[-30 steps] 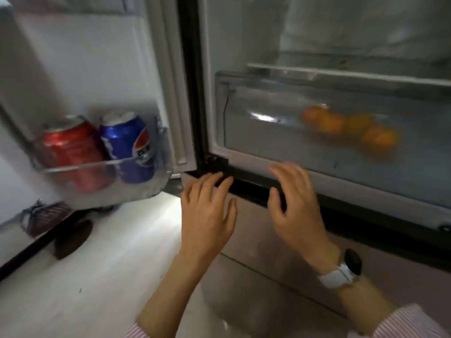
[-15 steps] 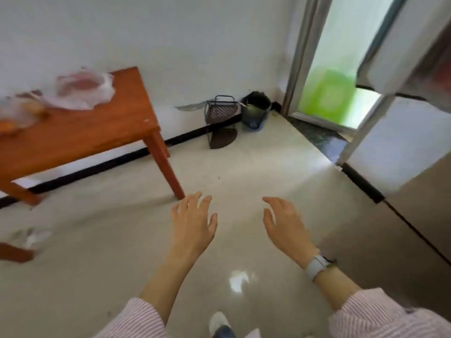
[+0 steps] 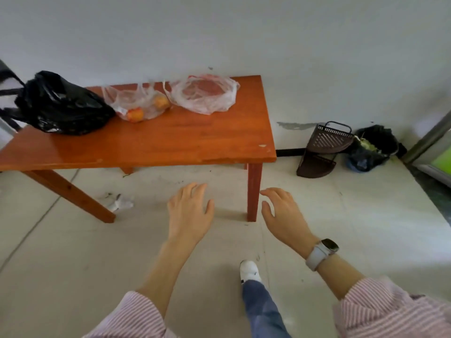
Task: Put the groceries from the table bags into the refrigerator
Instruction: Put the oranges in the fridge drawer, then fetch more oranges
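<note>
Pale floor [image 3: 73, 252] and a white wall frame an orange wooden counter [image 3: 170, 140]. On its far side sit a black bag [image 3: 61, 103], a clear bag [image 3: 136, 101] containing orange fruit, and a second clear bag [image 3: 205, 93], side by side. Left hand [image 3: 189, 213] and right hand [image 3: 284, 215] hover before the counter; each grip is spread, fingers relaxed, holding and touching nothing.
</note>
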Tool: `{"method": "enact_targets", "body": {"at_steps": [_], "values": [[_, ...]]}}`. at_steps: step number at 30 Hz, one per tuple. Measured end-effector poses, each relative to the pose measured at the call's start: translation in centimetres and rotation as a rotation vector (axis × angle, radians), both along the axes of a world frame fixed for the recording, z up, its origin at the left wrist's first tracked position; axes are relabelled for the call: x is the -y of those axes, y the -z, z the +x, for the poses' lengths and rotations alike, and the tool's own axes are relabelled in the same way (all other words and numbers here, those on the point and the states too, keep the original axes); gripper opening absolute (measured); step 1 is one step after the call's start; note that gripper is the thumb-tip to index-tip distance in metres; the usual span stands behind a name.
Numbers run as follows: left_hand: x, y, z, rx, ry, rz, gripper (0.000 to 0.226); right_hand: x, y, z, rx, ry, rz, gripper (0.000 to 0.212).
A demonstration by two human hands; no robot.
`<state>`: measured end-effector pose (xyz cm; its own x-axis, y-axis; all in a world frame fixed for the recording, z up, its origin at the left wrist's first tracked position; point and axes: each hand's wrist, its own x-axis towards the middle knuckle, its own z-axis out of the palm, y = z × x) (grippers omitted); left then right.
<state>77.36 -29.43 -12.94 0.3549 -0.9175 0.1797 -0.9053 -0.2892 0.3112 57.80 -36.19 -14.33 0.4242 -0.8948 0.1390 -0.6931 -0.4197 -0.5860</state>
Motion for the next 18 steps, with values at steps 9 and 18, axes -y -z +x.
{"method": "enact_targets", "body": {"at_steps": [9, 18], "values": [[16.1, -2.8, 12.8, -0.081, -0.187, -0.062, 0.032, 19.3, -2.7, 15.6, 0.025, -0.22, 0.008, 0.031], [24.0, -2.2, 28.7, -0.16, -0.344, -0.094, 0.035, 29.9, -3.1, 34.0, 0.057, -0.444, 0.007, 0.03]]}}
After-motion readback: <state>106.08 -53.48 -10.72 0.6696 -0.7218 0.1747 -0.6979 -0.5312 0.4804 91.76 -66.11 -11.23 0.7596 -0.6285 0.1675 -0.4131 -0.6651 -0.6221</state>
